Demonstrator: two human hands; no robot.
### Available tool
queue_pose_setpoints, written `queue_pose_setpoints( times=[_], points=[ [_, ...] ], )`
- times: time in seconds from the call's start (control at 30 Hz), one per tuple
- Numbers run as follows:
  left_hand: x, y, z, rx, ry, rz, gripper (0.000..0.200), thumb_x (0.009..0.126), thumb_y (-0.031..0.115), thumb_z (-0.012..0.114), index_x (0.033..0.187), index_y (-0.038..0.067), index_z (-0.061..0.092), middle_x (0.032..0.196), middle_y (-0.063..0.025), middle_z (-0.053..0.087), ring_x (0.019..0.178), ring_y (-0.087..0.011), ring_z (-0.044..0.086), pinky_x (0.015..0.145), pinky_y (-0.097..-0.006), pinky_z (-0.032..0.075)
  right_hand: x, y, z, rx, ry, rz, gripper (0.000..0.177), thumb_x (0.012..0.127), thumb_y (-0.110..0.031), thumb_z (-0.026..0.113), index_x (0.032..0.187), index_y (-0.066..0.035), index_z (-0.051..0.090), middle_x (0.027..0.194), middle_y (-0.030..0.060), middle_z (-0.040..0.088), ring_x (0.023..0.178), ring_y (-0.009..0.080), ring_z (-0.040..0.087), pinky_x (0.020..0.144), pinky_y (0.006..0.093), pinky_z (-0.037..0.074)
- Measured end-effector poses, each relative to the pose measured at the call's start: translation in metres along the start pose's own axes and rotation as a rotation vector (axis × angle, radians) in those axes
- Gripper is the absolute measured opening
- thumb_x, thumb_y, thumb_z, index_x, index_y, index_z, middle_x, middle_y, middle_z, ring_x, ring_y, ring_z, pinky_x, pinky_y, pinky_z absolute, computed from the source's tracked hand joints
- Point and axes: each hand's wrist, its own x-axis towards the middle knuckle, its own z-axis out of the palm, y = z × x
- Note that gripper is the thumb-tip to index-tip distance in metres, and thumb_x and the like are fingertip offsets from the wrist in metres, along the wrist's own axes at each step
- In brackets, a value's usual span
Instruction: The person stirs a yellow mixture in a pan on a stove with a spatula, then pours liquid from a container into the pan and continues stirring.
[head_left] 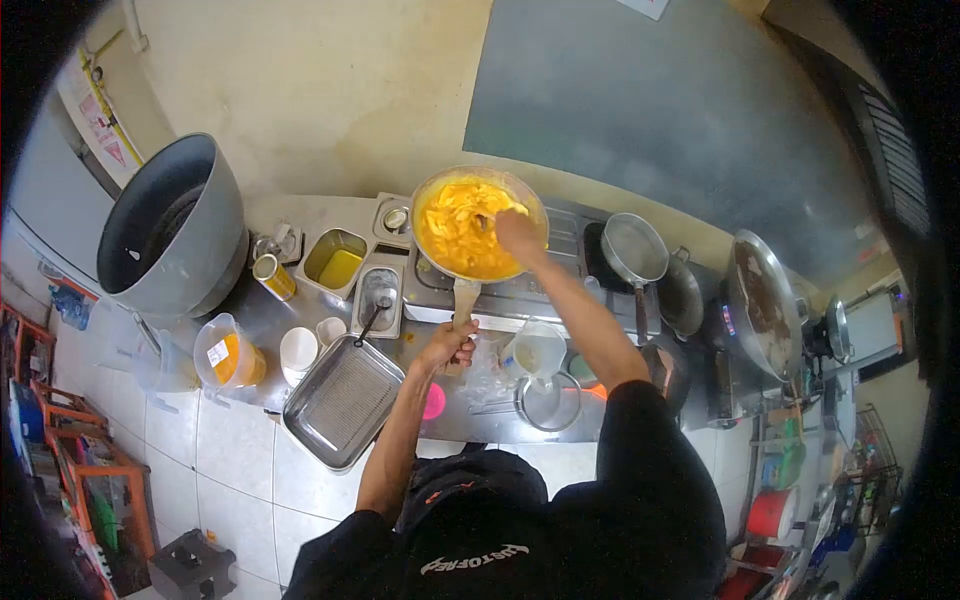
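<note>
My left hand is wrapped round the pale handle of a frying pan, which sits over the stove. Yellow-orange egg-like food, in soft folds and partly runny, fills the frying pan. Over the right side of the food, my right hand is closed with the fingers pointing down. Whatever it grips is hidden by the hand and the food. Beside the pan stand a metal container of yellow liquid and another container with a dark-handled ladle in it.
A metal tray lies at the counter's front edge. Right of my left arm are a plastic jug and a strainer. A saucepan and a large wok stand to the right. A big grey pot is far left.
</note>
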Motion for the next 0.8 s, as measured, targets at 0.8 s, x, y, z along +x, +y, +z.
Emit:
queue_pose_setpoints(
  times=[0.8],
  points=[
    [0.0, 0.005, -0.018, -0.077, 0.011, -0.019, 0.022, 0.087, 0.024, 0.057, 0.082, 0.006, 0.045, 0.052, 0.0015, 0.034, 0.04, -0.0077, 0.03, 0.037, -0.0252, 0.029, 0.056, -0.024, 0.042, -0.136, -0.299, -0.076, 0.02, 0.073, -0.013, 0.054, 0.076, 0.004, 0.064, 0.076, 0.0249, 0.063, 0.073, 0.0312, 0.065, 0.063, 0.0401, 0.051]
  ],
)
